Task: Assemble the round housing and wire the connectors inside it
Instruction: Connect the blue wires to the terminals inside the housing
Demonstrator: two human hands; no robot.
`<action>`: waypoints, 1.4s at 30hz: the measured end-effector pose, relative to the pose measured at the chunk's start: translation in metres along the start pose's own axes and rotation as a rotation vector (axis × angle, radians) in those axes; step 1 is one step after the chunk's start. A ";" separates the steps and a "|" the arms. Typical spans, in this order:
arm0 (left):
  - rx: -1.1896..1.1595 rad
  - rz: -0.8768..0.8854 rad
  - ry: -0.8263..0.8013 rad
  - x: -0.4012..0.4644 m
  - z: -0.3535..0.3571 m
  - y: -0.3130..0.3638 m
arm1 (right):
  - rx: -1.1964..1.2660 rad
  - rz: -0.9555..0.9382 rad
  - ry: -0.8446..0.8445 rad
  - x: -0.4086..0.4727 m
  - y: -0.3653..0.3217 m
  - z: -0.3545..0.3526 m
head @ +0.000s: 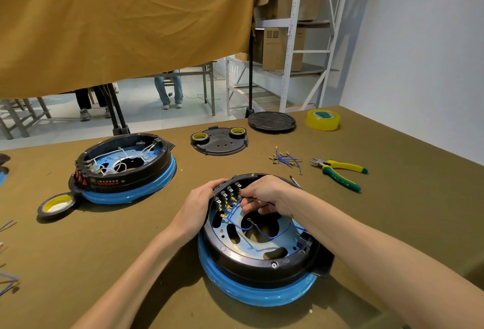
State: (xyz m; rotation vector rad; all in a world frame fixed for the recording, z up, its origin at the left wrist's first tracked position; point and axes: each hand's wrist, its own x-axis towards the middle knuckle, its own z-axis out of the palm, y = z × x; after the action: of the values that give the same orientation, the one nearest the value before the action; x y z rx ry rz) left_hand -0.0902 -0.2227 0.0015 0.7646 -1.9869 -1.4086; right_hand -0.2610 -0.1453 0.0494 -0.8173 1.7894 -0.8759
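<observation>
On the tabletop (104, 250), the near round housing (258, 255) sits tilted; the left hand (195, 204) grips its rim, while right hand (269, 193) fingers pinch a blue wire (237, 204) at the connectors (226, 199) inside.

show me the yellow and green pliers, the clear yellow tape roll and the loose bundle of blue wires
yellow and green pliers (340, 171), head view, on the handles
clear yellow tape roll (323, 122), head view, outer side
loose bundle of blue wires (286, 159), head view, middle

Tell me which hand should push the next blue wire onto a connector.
Right, probably. The right hand is already inside the housing, pinching a blue wire beside the connectors. The left hand grips the rim, steadying it.
</observation>
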 end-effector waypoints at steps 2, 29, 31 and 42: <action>-0.002 0.004 -0.006 0.000 0.000 0.001 | 0.004 0.000 -0.006 0.000 0.000 -0.001; -0.038 -0.008 0.021 -0.002 0.002 0.002 | -0.018 -0.008 -0.037 0.006 0.000 -0.003; -0.037 -0.006 0.021 -0.003 0.002 0.001 | -0.002 0.003 -0.039 0.006 0.000 -0.003; -0.010 -0.016 0.057 0.000 0.003 -0.005 | -0.003 0.015 -0.020 0.009 0.000 -0.003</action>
State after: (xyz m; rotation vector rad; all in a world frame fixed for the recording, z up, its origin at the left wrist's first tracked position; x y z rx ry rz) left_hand -0.0918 -0.2218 -0.0042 0.8088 -1.9335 -1.3897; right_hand -0.2668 -0.1516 0.0461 -0.8110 1.7776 -0.8533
